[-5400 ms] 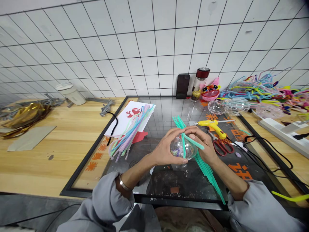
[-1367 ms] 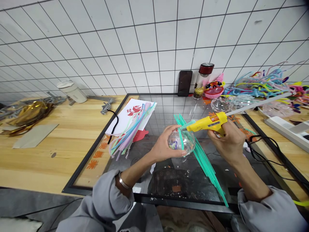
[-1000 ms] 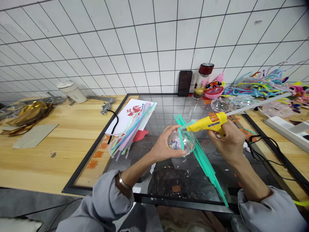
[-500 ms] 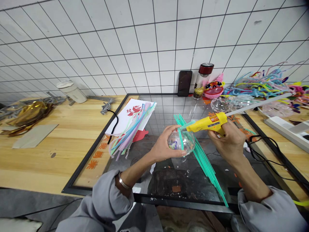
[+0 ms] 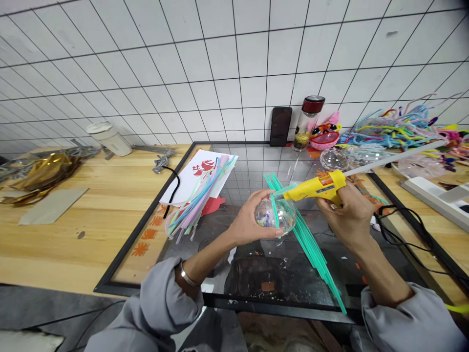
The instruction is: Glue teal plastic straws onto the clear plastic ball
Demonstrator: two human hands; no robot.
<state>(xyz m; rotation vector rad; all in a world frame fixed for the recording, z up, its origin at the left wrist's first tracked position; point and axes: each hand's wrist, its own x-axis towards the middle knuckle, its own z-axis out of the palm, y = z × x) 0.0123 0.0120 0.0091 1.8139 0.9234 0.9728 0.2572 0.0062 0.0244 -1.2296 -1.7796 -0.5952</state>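
Observation:
My left hand (image 5: 246, 226) is closed around a clear plastic ball (image 5: 274, 217) with coloured bits inside and a teal pipe cleaner wrapped over it. My right hand (image 5: 348, 215) grips a yellow hot glue gun (image 5: 317, 187), whose nozzle touches the top of the ball where the teal strip sits. A white glue stick pokes out of the gun's back, up to the right. Below the ball, a bundle of teal pipe cleaners (image 5: 311, 244) lies on the glass-topped mat (image 5: 256, 166).
Pastel pipe cleaners (image 5: 200, 198) lie on white and red paper to the left. A phone (image 5: 280, 126), a red-lidded jar (image 5: 307, 122), clear half-spheres (image 5: 335, 157) and a heap of coloured pipe cleaners (image 5: 395, 127) stand at the back right. Black cables (image 5: 403, 225) and a power strip (image 5: 436, 195) are at right.
Since 5.4 s ago my right hand has picked the glue gun off the mat and brought its nozzle to the ball. Over the last second nothing has visibly moved.

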